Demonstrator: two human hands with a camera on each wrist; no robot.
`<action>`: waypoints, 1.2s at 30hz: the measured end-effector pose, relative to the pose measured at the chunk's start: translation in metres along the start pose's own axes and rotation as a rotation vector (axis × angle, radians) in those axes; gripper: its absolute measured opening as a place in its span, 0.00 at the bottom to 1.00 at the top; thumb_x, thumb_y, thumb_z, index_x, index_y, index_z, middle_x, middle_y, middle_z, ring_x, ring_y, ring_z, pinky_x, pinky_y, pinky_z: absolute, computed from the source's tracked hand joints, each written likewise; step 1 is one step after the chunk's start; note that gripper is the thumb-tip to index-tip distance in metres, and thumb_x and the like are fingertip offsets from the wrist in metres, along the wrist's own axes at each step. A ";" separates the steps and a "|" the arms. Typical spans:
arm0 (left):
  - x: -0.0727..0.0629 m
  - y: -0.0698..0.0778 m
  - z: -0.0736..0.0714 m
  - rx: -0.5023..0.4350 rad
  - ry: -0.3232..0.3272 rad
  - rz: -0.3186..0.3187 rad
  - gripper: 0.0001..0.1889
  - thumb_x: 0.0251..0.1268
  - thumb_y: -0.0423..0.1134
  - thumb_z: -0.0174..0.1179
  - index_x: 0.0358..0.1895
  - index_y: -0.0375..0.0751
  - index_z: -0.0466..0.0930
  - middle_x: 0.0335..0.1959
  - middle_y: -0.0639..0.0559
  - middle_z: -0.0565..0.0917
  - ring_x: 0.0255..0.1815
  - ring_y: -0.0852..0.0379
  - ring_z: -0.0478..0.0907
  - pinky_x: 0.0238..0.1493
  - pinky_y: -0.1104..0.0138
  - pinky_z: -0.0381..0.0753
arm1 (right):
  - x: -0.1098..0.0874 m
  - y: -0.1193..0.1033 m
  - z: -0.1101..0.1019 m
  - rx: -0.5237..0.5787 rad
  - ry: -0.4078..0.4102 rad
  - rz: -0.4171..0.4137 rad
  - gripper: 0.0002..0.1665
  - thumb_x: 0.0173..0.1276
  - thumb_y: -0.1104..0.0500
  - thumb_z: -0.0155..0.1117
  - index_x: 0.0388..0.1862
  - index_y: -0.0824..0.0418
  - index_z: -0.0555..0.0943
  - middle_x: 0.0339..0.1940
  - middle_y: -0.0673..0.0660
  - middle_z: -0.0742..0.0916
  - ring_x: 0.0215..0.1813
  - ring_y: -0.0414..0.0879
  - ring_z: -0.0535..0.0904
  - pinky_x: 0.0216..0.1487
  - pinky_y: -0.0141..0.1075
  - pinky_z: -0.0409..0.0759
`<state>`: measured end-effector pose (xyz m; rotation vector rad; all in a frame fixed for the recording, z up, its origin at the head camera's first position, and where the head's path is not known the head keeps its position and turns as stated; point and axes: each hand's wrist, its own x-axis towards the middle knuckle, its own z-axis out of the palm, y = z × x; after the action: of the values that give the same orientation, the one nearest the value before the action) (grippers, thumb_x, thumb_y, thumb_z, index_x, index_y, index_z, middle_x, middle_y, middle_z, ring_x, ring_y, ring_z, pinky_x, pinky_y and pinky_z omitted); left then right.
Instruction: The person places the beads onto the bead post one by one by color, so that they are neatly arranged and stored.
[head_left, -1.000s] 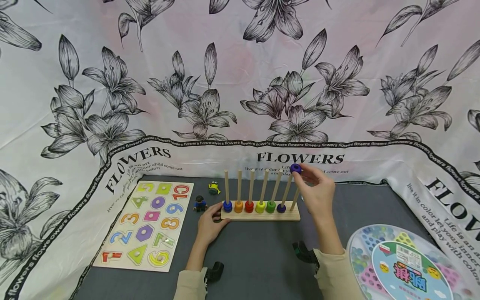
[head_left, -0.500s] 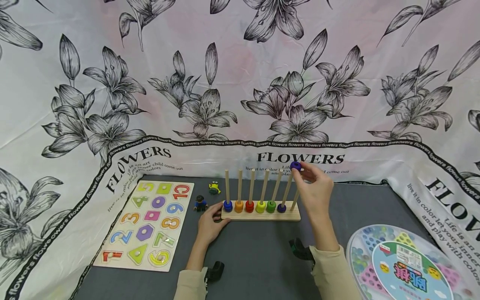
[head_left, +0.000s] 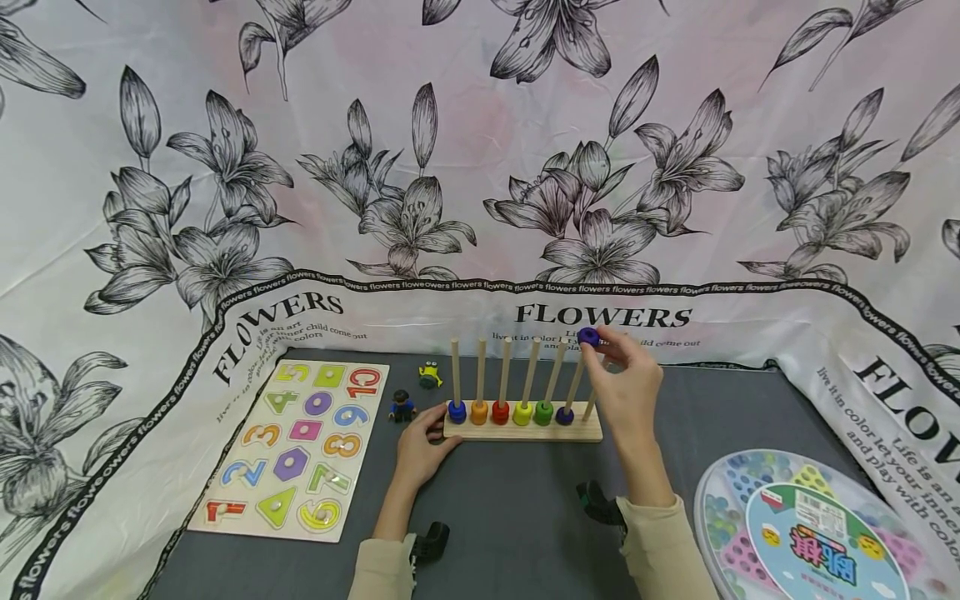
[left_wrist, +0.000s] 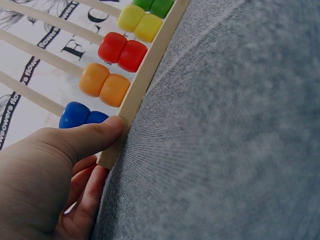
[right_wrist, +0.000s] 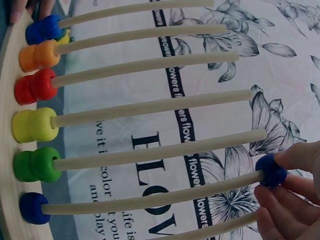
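A wooden peg rack stands upright on the table. Stacked pairs of blue, orange, red, yellow and green beads sit low on its first pegs from the left. At the foot of the sixth peg lies a single dark blue bead. My left hand grips the left end of the base, thumb in front. Between thumb and fingertips, my right hand pinches another dark blue bead at the tip of that sixth peg. The rightmost peg is partly hidden by this hand.
A number-and-shape puzzle board lies left of the rack. Two small toys, a dark-haired figure and a yellow-green one, stand between them. A round clear game box lies at right. A flowered cloth hangs behind.
My right hand has moved slightly left with the pinched bead, bringing it to the sixth peg's tip. The left hand keeps its grip on the base.
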<state>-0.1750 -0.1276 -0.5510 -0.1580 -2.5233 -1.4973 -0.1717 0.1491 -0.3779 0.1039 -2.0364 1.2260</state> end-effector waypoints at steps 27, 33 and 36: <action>0.000 -0.002 0.002 0.005 0.008 0.000 0.31 0.53 0.34 0.75 0.62 0.32 0.77 0.57 0.40 0.81 0.48 0.46 0.81 0.49 0.62 0.86 | -0.036 0.027 0.016 -0.061 0.057 0.042 0.13 0.58 0.69 0.73 0.43 0.72 0.86 0.37 0.65 0.89 0.38 0.60 0.86 0.42 0.32 0.81; 0.000 -0.001 0.001 0.005 -0.001 -0.011 0.31 0.54 0.35 0.75 0.63 0.33 0.77 0.58 0.41 0.80 0.49 0.47 0.81 0.50 0.62 0.85 | -0.046 0.038 0.019 -0.074 0.020 0.079 0.13 0.58 0.68 0.73 0.43 0.72 0.86 0.37 0.66 0.89 0.39 0.61 0.86 0.42 0.49 0.84; 0.000 0.000 0.000 -0.009 -0.008 -0.014 0.31 0.54 0.34 0.74 0.63 0.32 0.77 0.59 0.40 0.79 0.50 0.46 0.81 0.50 0.61 0.85 | -0.050 0.044 0.020 -0.080 0.013 0.091 0.13 0.58 0.69 0.74 0.43 0.72 0.86 0.37 0.66 0.89 0.38 0.62 0.86 0.42 0.52 0.85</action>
<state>-0.1752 -0.1275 -0.5507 -0.1485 -2.5288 -1.5163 -0.1654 0.1420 -0.4472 -0.0349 -2.0951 1.1953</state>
